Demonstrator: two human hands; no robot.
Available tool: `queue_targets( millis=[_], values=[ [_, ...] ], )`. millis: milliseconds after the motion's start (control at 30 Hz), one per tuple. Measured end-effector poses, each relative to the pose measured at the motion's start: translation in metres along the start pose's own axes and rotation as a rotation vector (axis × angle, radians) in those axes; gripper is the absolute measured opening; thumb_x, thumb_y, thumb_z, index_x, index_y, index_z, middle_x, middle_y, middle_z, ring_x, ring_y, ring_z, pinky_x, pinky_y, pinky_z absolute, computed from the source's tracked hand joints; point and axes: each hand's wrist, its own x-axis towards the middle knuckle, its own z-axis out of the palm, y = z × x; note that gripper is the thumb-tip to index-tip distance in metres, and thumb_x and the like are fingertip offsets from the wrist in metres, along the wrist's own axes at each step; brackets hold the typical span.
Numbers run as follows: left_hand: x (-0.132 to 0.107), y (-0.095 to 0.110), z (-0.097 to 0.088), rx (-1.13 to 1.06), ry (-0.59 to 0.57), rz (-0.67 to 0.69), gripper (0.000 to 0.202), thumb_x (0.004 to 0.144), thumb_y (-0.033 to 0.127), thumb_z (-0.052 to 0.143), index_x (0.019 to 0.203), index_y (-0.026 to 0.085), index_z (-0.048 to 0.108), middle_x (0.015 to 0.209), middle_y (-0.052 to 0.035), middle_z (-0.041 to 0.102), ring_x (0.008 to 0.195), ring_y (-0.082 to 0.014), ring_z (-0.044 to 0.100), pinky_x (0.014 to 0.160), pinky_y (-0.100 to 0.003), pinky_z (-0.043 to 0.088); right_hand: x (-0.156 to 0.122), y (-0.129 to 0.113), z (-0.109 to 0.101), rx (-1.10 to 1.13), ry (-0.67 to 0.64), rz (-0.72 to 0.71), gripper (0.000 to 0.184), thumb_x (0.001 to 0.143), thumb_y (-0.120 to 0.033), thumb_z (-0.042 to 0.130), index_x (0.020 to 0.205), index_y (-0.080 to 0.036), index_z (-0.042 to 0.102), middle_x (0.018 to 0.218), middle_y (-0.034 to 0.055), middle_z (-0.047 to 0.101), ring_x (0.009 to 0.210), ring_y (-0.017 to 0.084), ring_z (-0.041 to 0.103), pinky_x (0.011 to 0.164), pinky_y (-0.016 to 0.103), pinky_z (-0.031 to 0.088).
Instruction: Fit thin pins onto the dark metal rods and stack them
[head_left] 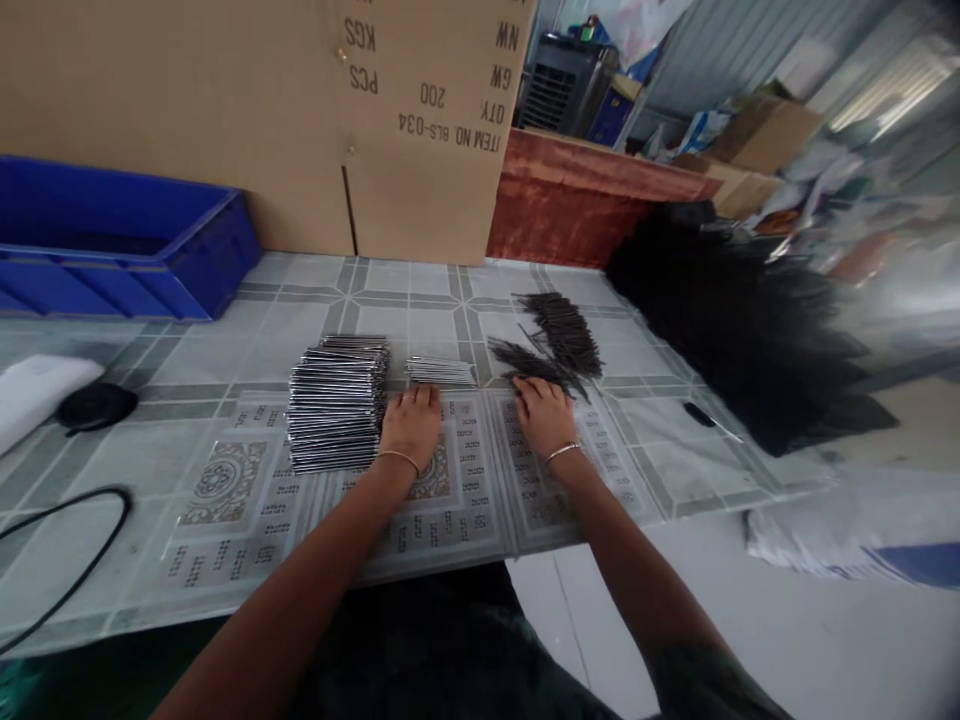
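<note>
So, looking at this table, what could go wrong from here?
The high stack of metal rods might slide if the left hand, right beside it, bumps it.
The loose dark strips by the right hand lie at odd angles, so they could tangle or scatter.
The small row of rods at the left fingertips could get knocked out of line.

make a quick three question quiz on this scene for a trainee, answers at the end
1. Which is nearest the right hand?
a) the blue bin
b) the dark strips
c) the black cable

2. True or false: in the picture, the large stack of metal rods lies to the left of the left hand.

3. Fill in: the printed cardboard reads, upside down, "ITEM NO. ____".

Key: 1 b; 2 true; 3 BLS-034
</note>
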Motion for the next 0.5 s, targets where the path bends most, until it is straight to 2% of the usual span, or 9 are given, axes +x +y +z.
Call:
queue_targets(
  millis=[100,200,367,500],
  values=[
    [0.004,-0.003,-0.005,0.045,0.011,0.039,0.034,0.094,0.011,0.036,0.114,0.01,0.064,0.114,-0.0166,0.065,0.104,-0.0291,0.061,0.088,-0.043,0.045,0.003,0.011,-0.003,-0.07,-0.12,-0.05,0.03,0.097,-0.024,0.047,0.119,-0.027,0.066,0.124,0.0074,0.061,0.105,0.024,0.054,0.088,0.037,0.043],
    [0.001,-0.003,-0.009,0.084,0.001,0.076,0.031,0.093,0.011,0.037,0.104,0.011,0.066,0.105,-0.0157,0.066,0.099,-0.0296,0.062,0.085,-0.043,0.045,0.004,0.018,-0.009,-0.07,-0.123,-0.044,0.027,0.096,-0.025,0.05,0.117,-0.028,0.068,0.123,0.0067,0.06,0.109,0.024,0.052,0.088,0.036,0.044],
    [-0.015,0.002,-0.003,0.063,0.016,0.048,0.031,0.092,0.011,0.038,0.11,0.012,0.064,0.108,-0.0151,0.064,0.097,-0.0282,0.061,0.083,-0.041,0.046,0.0,0.025,-0.012,-0.052,-0.151,-0.046,0.021,0.096,-0.027,0.051,0.107,-0.026,0.07,0.115,0.006,0.063,0.104,0.023,0.055,0.085,0.035,0.044],
    [-0.024,0.001,0.007,-0.009,0.051,0.007,0.033,0.094,0.014,0.038,0.117,0.016,0.062,0.113,-0.0134,0.063,0.099,-0.0278,0.06,0.083,-0.041,0.047,0.007,0.021,-0.011,0.041,-0.133,-0.182,0.02,0.097,-0.026,0.05,0.104,-0.023,0.068,0.114,0.006,0.066,0.101,0.022,0.057,0.089,0.034,0.044]
  ],
)
